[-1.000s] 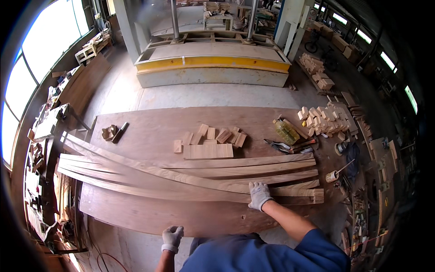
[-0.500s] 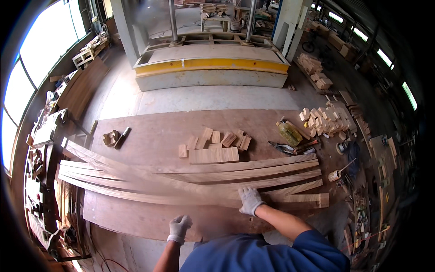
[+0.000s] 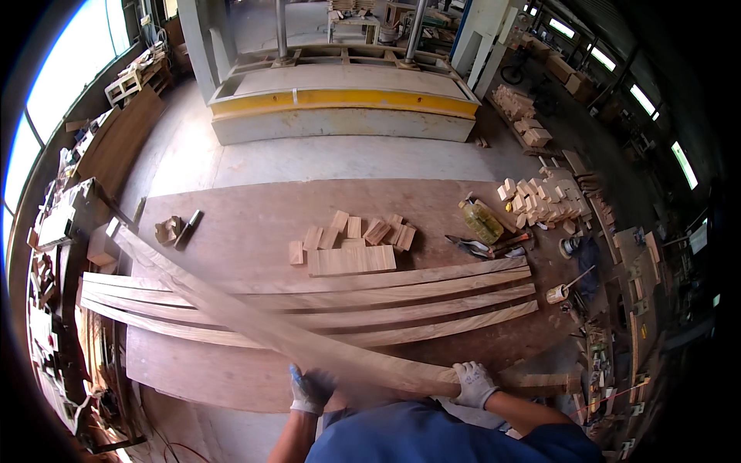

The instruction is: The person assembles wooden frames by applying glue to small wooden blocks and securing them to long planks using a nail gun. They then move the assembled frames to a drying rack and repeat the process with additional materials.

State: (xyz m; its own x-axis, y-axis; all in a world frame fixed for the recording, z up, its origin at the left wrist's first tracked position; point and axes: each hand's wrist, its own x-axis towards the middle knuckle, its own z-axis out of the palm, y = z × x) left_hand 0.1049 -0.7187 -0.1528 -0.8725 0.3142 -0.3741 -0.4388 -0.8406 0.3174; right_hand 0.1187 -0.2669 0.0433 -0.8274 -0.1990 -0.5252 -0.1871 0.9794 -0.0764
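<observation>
A long wooden strip slants from the far left down to the near right, above several other strips. My gloved right hand is wrapped over the strip close to its near right end. Beside the strip's near edge, my gloved left hand has its thumb apart from its fingers, which are partly blurred. I see nothing held in it. The other wooden strips lie side by side across the brown work board.
Short wood blocks sit mid-board. A yellowish bottle and pliers lie to the right, beside a pile of wood pieces. A dark-bladed tool with a pale handle is at left. A press stands beyond.
The slanted strip's right part has come toward me with my right hand. My left hand has moved closer to the strip's edge and its fingers have spread. The view has shifted slightly.
</observation>
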